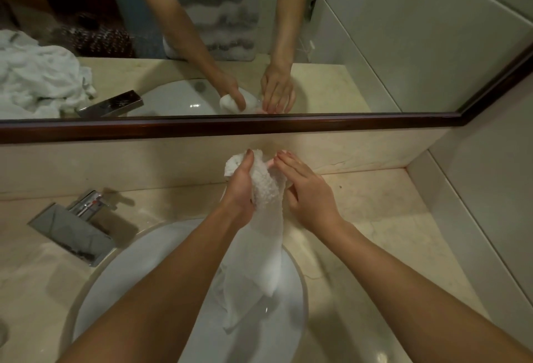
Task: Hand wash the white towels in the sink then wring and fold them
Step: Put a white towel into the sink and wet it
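The white towel (264, 189) is gripped by the left hand (240, 189), whose fingers are curled around the bunched upper part of the cloth, with the thumb laid up along its near side. The right hand (307, 189) is held just beside it, fingers nearly straight and close together, pressed flat against the towel's right side; nothing is clasped by it. The cloth is thus sandwiched between the two hands, with a rounded wad standing out above the left fingers near the backsplash. From the hands the towel is stretched as a long twisted rope, its long axis running from the wad down toward the viewer, and its loose lower end is draped into the white sink (294, 290) below the forearms. A chrome faucet (75, 227) is set on the beige counter (375, 218) to the left of the basin. In the mirror (403, 45) above, more crumpled white towels (37, 74) are reflected at the left.
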Demonstrator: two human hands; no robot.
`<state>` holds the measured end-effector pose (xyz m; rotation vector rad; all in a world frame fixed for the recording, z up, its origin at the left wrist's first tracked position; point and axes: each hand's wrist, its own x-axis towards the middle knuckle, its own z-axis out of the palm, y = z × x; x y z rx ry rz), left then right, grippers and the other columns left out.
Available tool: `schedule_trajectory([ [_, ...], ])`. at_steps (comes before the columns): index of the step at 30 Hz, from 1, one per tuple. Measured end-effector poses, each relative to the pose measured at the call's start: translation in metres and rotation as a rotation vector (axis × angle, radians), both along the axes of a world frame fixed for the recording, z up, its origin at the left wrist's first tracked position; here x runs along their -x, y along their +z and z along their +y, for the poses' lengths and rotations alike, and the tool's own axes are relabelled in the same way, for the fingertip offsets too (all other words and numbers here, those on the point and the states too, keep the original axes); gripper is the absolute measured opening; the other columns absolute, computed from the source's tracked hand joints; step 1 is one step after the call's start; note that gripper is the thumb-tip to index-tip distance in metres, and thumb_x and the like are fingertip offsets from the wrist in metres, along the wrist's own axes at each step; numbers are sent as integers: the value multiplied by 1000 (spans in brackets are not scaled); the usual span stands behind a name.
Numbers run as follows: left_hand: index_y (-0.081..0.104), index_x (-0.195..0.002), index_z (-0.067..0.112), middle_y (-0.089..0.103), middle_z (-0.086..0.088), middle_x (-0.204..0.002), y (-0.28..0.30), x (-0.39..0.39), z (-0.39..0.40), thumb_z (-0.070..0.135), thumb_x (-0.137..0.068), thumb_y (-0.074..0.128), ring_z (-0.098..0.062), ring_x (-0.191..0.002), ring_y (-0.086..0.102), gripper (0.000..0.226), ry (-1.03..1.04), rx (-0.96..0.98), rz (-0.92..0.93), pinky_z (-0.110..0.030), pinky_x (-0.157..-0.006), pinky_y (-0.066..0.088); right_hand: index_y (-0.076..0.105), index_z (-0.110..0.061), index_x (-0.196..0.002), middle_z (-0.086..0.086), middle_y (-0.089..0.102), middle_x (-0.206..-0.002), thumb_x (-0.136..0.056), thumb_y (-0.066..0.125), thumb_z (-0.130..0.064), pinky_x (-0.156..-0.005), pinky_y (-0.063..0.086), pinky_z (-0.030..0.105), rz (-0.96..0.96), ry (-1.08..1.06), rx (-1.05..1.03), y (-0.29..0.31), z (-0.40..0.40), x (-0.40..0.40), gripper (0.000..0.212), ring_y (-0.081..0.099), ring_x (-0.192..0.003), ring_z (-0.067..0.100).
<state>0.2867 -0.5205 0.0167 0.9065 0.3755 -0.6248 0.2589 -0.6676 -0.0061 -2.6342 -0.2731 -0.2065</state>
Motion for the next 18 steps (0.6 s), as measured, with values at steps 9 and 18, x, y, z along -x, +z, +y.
schedule_trajectory([
  [9, 58, -128, 7, 71, -12, -116, -5, 44, 26, 56, -96, 46, -22, -106, 69, 59, 213, -86, 69, -37, -94, 53, 67, -13, -102, 1, 68, -90, -100, 52, -14, -74, 47, 22, -44, -477, -614, 4, 56, 75, 16, 60, -83, 12],
  [18, 55, -131, 0, 62, -24, -127, -8, 175, 96, 57, -97, 36, -33, -121, 60, 68, 476, 127, 256, -46, -106, 46, 54, 0, -139, 25, 58, -137, -99, 48, -53, -118, 33, 47, 974, -812, -2204, -50, 157, 176, 67, 54, -131, 40],
])
